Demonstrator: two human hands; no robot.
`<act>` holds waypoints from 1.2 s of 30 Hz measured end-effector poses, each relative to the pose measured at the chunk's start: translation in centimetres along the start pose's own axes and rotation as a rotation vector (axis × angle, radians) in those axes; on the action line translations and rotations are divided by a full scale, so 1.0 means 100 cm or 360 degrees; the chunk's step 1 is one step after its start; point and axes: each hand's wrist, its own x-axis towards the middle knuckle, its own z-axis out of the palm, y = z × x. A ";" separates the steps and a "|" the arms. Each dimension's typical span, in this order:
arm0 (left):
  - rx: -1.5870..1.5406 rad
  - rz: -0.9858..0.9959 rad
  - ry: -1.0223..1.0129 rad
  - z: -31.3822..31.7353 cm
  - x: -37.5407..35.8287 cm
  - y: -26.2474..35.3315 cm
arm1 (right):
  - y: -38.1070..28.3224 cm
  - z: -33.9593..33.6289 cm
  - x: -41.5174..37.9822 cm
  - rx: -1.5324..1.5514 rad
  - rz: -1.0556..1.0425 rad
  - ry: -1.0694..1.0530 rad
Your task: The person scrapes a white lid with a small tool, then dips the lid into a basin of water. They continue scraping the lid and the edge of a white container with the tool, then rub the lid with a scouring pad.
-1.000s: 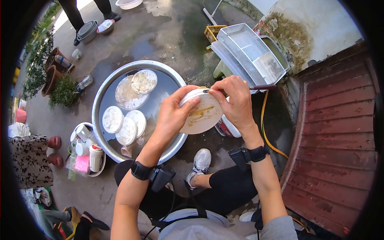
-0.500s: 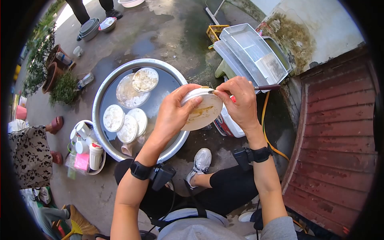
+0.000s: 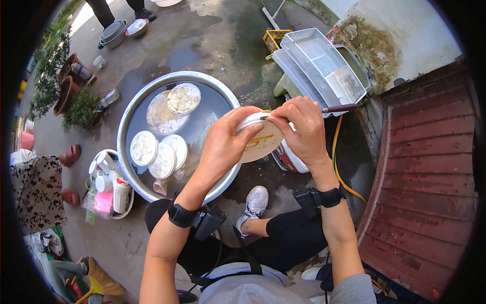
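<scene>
Fingers and thumb of my left hand pinch the rim of a round whitish disc, like a plastic lid, tilted with yellow-brown streaks on its face. My right hand is closed on a slim tool with a dark tapered handle, which sticks out to the right; its dark tip is at the disc's upper rim. Both hands meet there, over the right edge of a wide metal basin of water. In the basin lie several similar mottled white discs.
A bowl of cups and a white bottle stands left of the basin. Clear plastic bins lean at the upper right, near a yellow hose. A red ribbed panel borders the right. Two people stand at the left and top.
My left hand has moved slightly right and the disc has turned a little, showing less of its face. The tool's tip has slid slightly left along the rim.
</scene>
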 end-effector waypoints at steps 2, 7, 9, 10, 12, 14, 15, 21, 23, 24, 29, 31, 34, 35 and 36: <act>0.0029 0.0102 0.0092 0.002 -0.001 -0.002 | -0.001 0.002 0.000 0.0013 -0.0018 0.0015; 0.0113 0.0073 0.0107 0.003 -0.003 0.005 | -0.008 0.004 0.003 0.0004 -0.0064 0.0004; 0.0119 0.0029 0.0091 0.001 -0.003 0.006 | -0.003 0.002 0.002 -0.0049 -0.0014 0.0023; 0.0112 0.0008 0.0123 0.001 -0.003 0.007 | -0.002 0.001 0.001 -0.0048 -0.0016 0.0022; 0.0102 -0.0011 0.0154 0.001 -0.003 0.007 | -0.001 -0.001 0.000 -0.0098 0.0025 0.0031; 0.0139 0.0044 0.0168 0.002 -0.003 0.007 | -0.007 0.003 0.004 -0.0053 -0.0007 0.0046; 0.0140 0.0043 0.0159 0.003 -0.003 0.006 | -0.010 0.005 0.004 -0.0008 -0.0035 0.0061; 0.0103 0.0024 0.0157 0.002 -0.002 0.003 | 0.001 0.001 0.000 -0.0086 0.0044 0.0050; 0.0133 0.0067 0.0209 0.002 -0.001 0.002 | 0.000 0.001 0.000 -0.0102 0.0037 0.0061; 0.0132 0.0068 0.0207 0.003 -0.001 0.001 | -0.001 0.001 0.000 -0.0117 0.0033 0.0072; 0.0032 0.0102 0.0201 0.006 -0.002 0.000 | -0.007 0.006 0.002 -0.0045 -0.0053 0.0068; 0.0048 0.0109 0.0213 0.004 -0.002 -0.001 | -0.003 0.006 0.002 -0.0022 -0.0082 0.0081; -0.0037 0.0078 0.0224 0.001 0.002 -0.005 | 0.005 -0.001 0.000 -0.0155 0.0054 0.0040; -0.0217 0.0013 0.0234 0.000 0.002 -0.004 | 0.006 -0.002 -0.001 -0.0179 0.0151 0.0057; -0.0394 -0.0054 0.0241 0.000 0.002 -0.003 | 0.006 -0.002 -0.003 -0.0201 0.0252 0.0074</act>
